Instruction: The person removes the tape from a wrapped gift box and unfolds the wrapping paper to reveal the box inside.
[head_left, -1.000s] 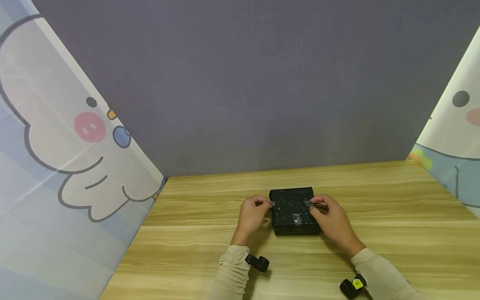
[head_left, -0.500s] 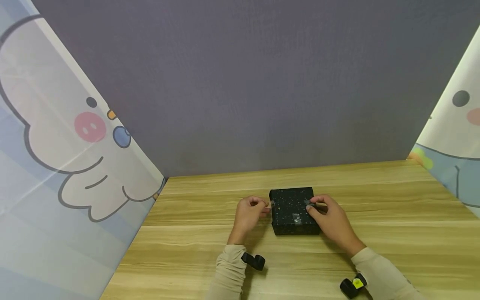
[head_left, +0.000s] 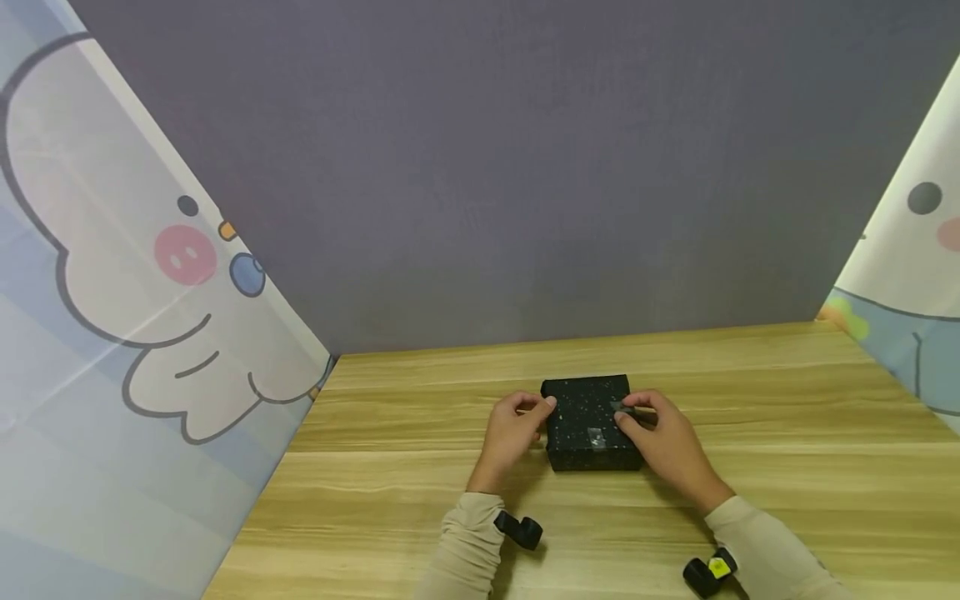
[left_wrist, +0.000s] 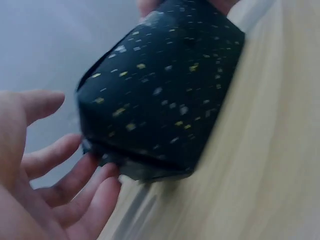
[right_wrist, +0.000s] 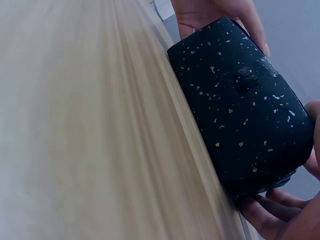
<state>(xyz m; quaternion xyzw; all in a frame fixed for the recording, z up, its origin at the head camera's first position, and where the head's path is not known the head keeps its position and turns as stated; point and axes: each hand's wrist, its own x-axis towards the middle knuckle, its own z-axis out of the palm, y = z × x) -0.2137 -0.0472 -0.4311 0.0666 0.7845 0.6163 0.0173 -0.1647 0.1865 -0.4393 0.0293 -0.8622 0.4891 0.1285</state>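
Observation:
A box wrapped in black speckled paper (head_left: 585, 417) lies flat on the table, between both hands. Clear tape (head_left: 596, 438) runs over the near edge of its top. My left hand (head_left: 513, 433) is at the box's left end. In the left wrist view its fingers (left_wrist: 75, 177) reach out loosely and touch the folded end, with the thumb spread apart from them. My right hand (head_left: 667, 442) holds the right end, thumb and index finger at the top edge beside another bit of tape (head_left: 618, 407). Other right fingers (right_wrist: 265, 215) curl against that end in the right wrist view.
The wood-grain table (head_left: 405, 433) runs back to a grey panel (head_left: 510, 183). Cartoon-printed sheets (head_left: 112, 250) hang at the left and right. A black camera (head_left: 519, 530) is strapped to each wrist, over beige sleeves (head_left: 468, 546).
The left hand drew slightly left, fingertips pinched, then came back with its thumb over the box's top left edge. The right hand stays at the right end; the box has hardly moved.

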